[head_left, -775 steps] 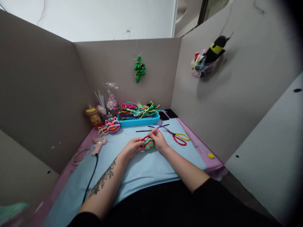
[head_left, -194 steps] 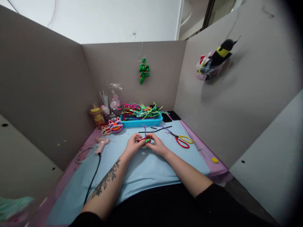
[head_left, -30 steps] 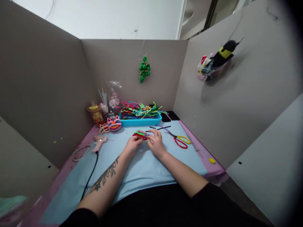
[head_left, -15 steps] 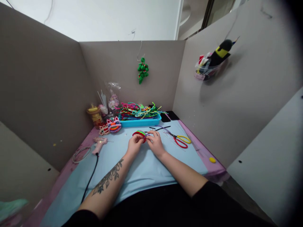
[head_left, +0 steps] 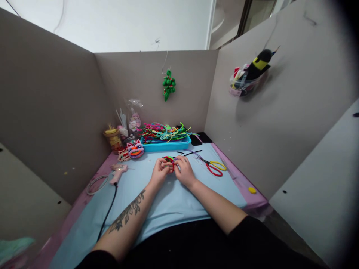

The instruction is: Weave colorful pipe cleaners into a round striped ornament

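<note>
A small red and green fuzzy craft piece [head_left: 169,159] is held between my two hands above the light blue cloth [head_left: 179,198]. My left hand [head_left: 160,171] pinches its left and lower side, partly hiding it. On its right side, my right hand [head_left: 183,170] has its fingers closed on the edge, where a bit of purple shows. Scissors [head_left: 214,168] with one red and one yellow handle lie to the right of my right hand. Thin black and purple stems [head_left: 193,152] lie just behind that hand.
A blue tray [head_left: 165,146] of colourful fuzzy stems stands at the back. Pink glue gun [head_left: 119,173] with black cord lies left, near finished lion-like pieces [head_left: 135,149] and a cup [head_left: 113,139]. Two black phones [head_left: 204,138] lie back right. Grey partitions [head_left: 154,86] enclose the table.
The craft piece has turned and tilted between my fingers, showing a rounder outline. My left fingers have shifted further under it. The head view has moved slightly.
</note>
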A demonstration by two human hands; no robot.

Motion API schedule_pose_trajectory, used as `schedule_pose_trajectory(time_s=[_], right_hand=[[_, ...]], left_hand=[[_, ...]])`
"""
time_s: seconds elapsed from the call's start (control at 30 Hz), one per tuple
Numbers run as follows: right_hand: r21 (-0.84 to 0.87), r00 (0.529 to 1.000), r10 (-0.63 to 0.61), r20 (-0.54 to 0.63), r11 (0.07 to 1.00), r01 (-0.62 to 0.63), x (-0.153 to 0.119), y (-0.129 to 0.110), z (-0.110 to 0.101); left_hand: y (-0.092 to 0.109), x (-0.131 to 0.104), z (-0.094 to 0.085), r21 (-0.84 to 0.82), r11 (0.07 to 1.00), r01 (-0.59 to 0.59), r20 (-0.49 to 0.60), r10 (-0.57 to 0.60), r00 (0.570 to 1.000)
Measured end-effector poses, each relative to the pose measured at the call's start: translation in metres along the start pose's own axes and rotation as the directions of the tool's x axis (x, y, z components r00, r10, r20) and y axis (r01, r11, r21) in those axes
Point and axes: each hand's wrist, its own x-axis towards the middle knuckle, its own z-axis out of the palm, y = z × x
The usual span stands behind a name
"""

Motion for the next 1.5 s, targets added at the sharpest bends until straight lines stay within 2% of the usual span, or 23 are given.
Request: schedule_pose_trajectory(time_s=[0.1, 0.17, 0.27, 0.33, 0.53, 0.7, 0.77, 0.87, 1.0, 1.27, 1.5], right_hand=[[-0.080, 1.000, -0.015, 0.002, 0.997, 0.016, -0.001, -0.003, 0.001], [-0.159, 0.997, -0.061, 0.056, 0.985, 0.069, -0.003, -0.006, 0.002], [-0.260, 0.975, -0.144, 0.168, 0.948, 0.185, -0.007, -0.010, 0.006], [-0.298, 0.961, -0.179, 0.210, 0.925, 0.237, -0.010, -0.012, 0.009], [-0.319, 0.955, -0.193, 0.227, 0.911, 0.260, -0.012, -0.016, 0.008], [-0.230, 0.952, -0.192, 0.237, 0.941, 0.247, -0.011, -0.022, 0.002], [-0.129, 0.965, -0.179, 0.192, 0.970, 0.206, -0.009, -0.021, -0.001], [0.038, 0.993, -0.098, 0.061, 0.995, 0.096, -0.007, -0.016, -0.004], [0.130, 1.000, 0.003, -0.023, 0.991, 0.000, -0.003, -0.006, -0.003], [0.135, 0.999, 0.035, 0.009, 0.990, -0.036, -0.003, -0.004, 0.001], [0.010, 0.998, 0.055, 0.001, 0.998, -0.055, -0.003, -0.004, 0.002]], left_hand=[[0.000, 0.002, 0.000, 0.008, 0.999, 0.050, -0.061, -0.050, 0.997], [-0.001, 0.004, -0.001, 0.020, 0.995, 0.095, -0.084, -0.093, 0.992], [-0.004, 0.008, -0.004, -0.024, 0.979, 0.201, -0.015, -0.201, 0.979], [-0.005, 0.010, -0.007, -0.055, 0.970, 0.236, -0.015, -0.237, 0.971], [-0.001, 0.012, -0.011, -0.124, 0.984, 0.125, -0.238, -0.152, 0.959], [0.003, 0.014, -0.013, -0.148, 0.982, 0.116, -0.279, -0.154, 0.948], [0.002, 0.014, -0.015, -0.151, 0.981, 0.119, -0.264, -0.156, 0.952], [0.002, 0.014, -0.018, -0.144, 0.975, 0.168, -0.193, -0.194, 0.962], [0.002, 0.011, -0.017, -0.083, 0.964, 0.254, -0.063, -0.259, 0.964], [-0.006, 0.008, -0.010, 0.018, 0.969, 0.247, 0.031, -0.247, 0.968], [-0.004, 0.002, -0.002, -0.025, 0.974, 0.226, 0.147, -0.220, 0.964]])
